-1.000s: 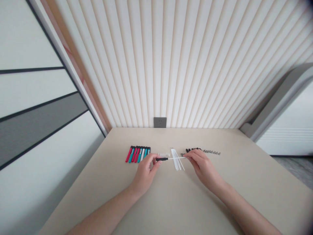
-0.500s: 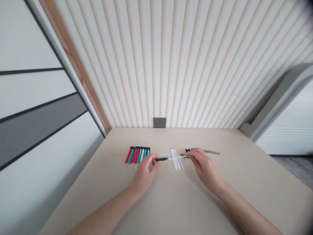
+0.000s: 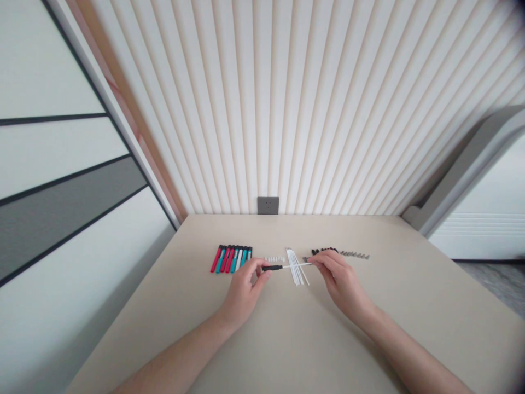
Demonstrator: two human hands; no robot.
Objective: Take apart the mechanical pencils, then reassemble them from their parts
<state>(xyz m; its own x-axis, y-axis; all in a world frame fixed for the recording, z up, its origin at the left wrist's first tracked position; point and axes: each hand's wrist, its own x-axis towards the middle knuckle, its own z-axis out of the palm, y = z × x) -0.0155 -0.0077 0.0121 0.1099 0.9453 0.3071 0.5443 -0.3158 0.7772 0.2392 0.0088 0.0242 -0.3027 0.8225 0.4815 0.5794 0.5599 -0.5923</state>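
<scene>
My left hand (image 3: 246, 284) pinches a short black pen barrel piece (image 3: 272, 267) between thumb and fingers. My right hand (image 3: 334, 273) grips the far end of a thin white pen refill (image 3: 296, 265). The refill's left end meets the open end of the black piece; how deep it sits inside cannot be made out. Beneath and behind it, several more white refills (image 3: 294, 275) lie fanned on the table. A row of red, teal and white pen barrels (image 3: 232, 260) with black ends lies beyond my left hand.
Small white parts (image 3: 274, 259) sit in a row between the barrels and refills. Black pieces (image 3: 324, 251) and small grey metallic parts (image 3: 356, 255) are lined up beyond my right hand. A dark wall socket (image 3: 268, 205) is above the table's (image 3: 270, 339) back edge.
My right hand has moved slightly left, bringing the refill against the black piece and more in line with it. My left hand has barely moved.
</scene>
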